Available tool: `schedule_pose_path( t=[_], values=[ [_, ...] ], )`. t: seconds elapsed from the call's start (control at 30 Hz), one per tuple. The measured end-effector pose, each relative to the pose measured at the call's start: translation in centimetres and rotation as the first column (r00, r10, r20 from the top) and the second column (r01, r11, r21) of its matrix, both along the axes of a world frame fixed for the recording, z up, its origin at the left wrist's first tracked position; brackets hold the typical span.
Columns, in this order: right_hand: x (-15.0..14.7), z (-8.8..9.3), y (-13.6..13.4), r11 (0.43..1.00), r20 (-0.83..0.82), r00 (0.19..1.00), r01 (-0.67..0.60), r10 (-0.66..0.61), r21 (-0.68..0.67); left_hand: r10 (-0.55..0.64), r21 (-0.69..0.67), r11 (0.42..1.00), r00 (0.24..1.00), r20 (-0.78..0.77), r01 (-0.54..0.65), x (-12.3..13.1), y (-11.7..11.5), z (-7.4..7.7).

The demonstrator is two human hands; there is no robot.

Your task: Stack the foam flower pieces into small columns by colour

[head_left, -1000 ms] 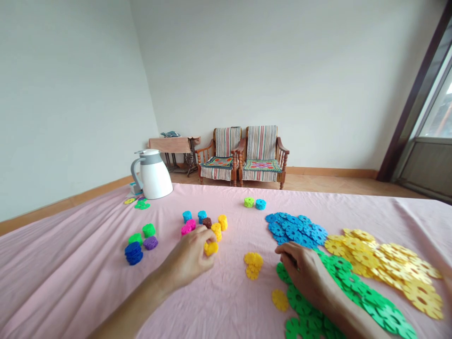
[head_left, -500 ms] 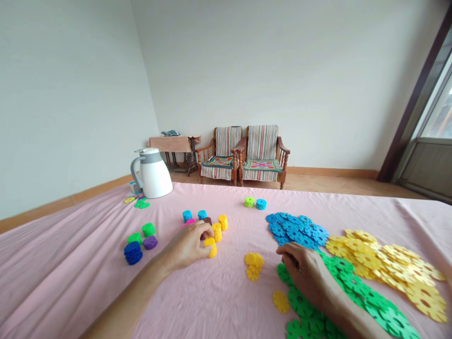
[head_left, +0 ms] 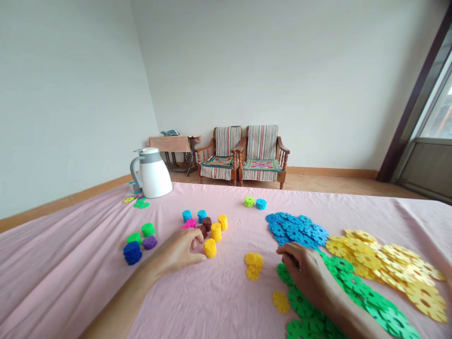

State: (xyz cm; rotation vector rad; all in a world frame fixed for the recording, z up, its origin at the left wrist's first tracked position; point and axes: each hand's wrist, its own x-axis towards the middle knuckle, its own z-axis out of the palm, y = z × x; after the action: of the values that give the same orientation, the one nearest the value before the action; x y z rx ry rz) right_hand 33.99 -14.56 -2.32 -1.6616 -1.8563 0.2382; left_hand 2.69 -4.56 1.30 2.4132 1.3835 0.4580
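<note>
My left hand [head_left: 180, 249] is open, thumb and fingers apart, just left of a stack of yellow snowflake discs [head_left: 210, 248]. Nothing shows in its grasp. Beyond its fingers stand two brown stacks [head_left: 206, 223], a pink stack [head_left: 190, 223] and further yellow stacks [head_left: 216, 231]. My right hand [head_left: 300, 263] rests over the edge of the loose green discs [head_left: 339, 282], its fingers curled in; whatever they may hold is hidden. A few loose yellow discs [head_left: 254, 265] and a single yellow disc [head_left: 281, 302] lie between the hands.
Loose blue discs [head_left: 296, 230] and yellow discs [head_left: 384, 259] spread on the right. Dark blue [head_left: 132, 253], green [head_left: 148, 230] and purple stacks [head_left: 149, 242] stand left. A white jug [head_left: 154, 175] is at the back left of the pink cloth [head_left: 212, 296].
My left hand has opened and drawn back to the left from the yellow stack, which stays standing. The brown and pink stacks show more fully. My right hand has barely moved.
</note>
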Motion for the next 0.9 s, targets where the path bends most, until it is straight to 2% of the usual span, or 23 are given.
schedule_pose_path(
  t=[0.07, 0.17, 0.27, 0.33, 0.47, 0.57, 0.77, 0.9],
  values=[
    [0.0, -0.1, 0.0, 1.000, -0.002, 1.000, -0.001, 0.001, -0.001, 0.043, -0.014, 0.999, 0.998, -0.034, -0.044, -0.6, 0.0, -0.1],
    [0.1, -0.1, 0.2, 1.000, -0.005, 1.000, -0.009, 0.009, -0.007, 0.069, -0.054, 0.996, 0.997, -0.022, -0.070, -0.2, -0.9, 1.0],
    [0.2, -0.1, 0.3, 1.000, -0.007, 1.000, -0.016, 0.016, -0.009, -0.055, -0.090, 0.994, 0.994, 0.092, 0.063, 2.0, -2.9, 2.4],
    [0.2, -0.1, 0.3, 1.000, -0.006, 1.000, -0.013, 0.013, -0.011, -0.145, -0.104, 0.983, 0.985, 0.097, 0.154, 3.9, -4.2, 2.6],
    [0.2, -0.1, 0.2, 1.000, 0.004, 1.000, -0.008, 0.008, -0.006, -0.275, -0.009, 0.961, 0.959, 0.066, 0.276, 7.3, -5.1, 1.5],
    [0.2, -0.1, 0.2, 1.000, 0.011, 1.000, -0.005, 0.005, -0.003, -0.294, 0.021, 0.956, 0.955, 0.031, 0.294, 8.8, -4.6, 0.4],
    [0.4, -0.3, 0.3, 1.000, 0.027, 1.000, -0.003, 0.003, -0.007, -0.319, 0.019, 0.947, 0.948, -0.016, 0.319, 10.3, -3.6, -0.6],
    [0.4, -0.4, 0.4, 1.000, 0.021, 1.000, -0.004, 0.005, -0.003, -0.313, 0.043, 0.949, 0.950, 0.017, 0.312, 10.5, -3.4, -1.1]
  ],
)
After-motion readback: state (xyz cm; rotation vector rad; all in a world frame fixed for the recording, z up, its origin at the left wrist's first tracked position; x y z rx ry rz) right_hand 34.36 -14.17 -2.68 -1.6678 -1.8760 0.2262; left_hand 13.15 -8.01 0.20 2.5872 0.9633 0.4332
